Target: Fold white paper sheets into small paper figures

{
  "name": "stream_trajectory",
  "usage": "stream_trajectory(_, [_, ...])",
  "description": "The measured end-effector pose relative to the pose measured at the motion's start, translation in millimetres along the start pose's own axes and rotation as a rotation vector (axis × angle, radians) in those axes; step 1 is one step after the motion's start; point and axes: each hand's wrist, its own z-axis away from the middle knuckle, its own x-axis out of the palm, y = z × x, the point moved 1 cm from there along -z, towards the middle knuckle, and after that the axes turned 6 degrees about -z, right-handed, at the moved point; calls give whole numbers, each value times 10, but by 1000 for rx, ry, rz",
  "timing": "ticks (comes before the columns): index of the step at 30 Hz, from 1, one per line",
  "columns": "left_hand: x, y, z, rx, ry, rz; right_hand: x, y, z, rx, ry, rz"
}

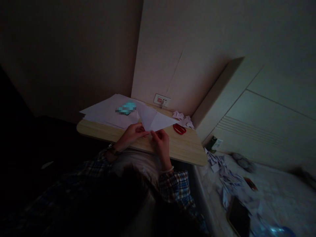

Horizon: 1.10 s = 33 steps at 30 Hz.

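A folded sheet of white paper [161, 121] stands slightly raised over the table, its near corner pinched between my two hands. My left hand [135, 133] is closed, thumb and fingers on the left of that corner. From the right, my right hand [161, 140] closes on the same corner, its fingertips close to those of the left. Behind my left hand lies a stack of white paper [106, 110] with a phone [127, 108] on it, its screen lit cyan. Red-handled scissors [179, 129] rest right of the folded paper, their blades not visible.
The wooden table [187, 149] meets the wall, where a socket [161, 100] sits. Small folded paper pieces [183, 119] lie at its back right. On the bed [278, 191] are more folded papers [228, 174], a dark tablet-like object [238, 215] and a small box [214, 144].
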Motion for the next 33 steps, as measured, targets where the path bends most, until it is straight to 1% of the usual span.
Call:
stream_trajectory(3, [2,-3,7,8,7,0,-26,-15,2,-14,38,-36])
stream_trajectory(8, [-2,-19,10,-3,7,3,-88,-32,-12,-85,174,-54])
stream_trajectory(10, [-2,-26,6,-8,17,8,-73,-23,-18,-74,143,-69])
stream_trajectory(14, [8,-20,2,-4,14,9,15,22,-24,18,-4,-61])
stream_trajectory(16, [11,-5,6,5,2,1,41,39,-23,45,-13,-43])
stream_trajectory(21, [9,16,20,11,-18,-13,3,9,-3,19,90,-53])
stream_trajectory(27, [21,-18,-2,8,-6,-28,-75,-72,12,-39,208,-43])
stream_trajectory(33, [19,17,20,10,-17,-34,-98,-44,14,-106,395,-124])
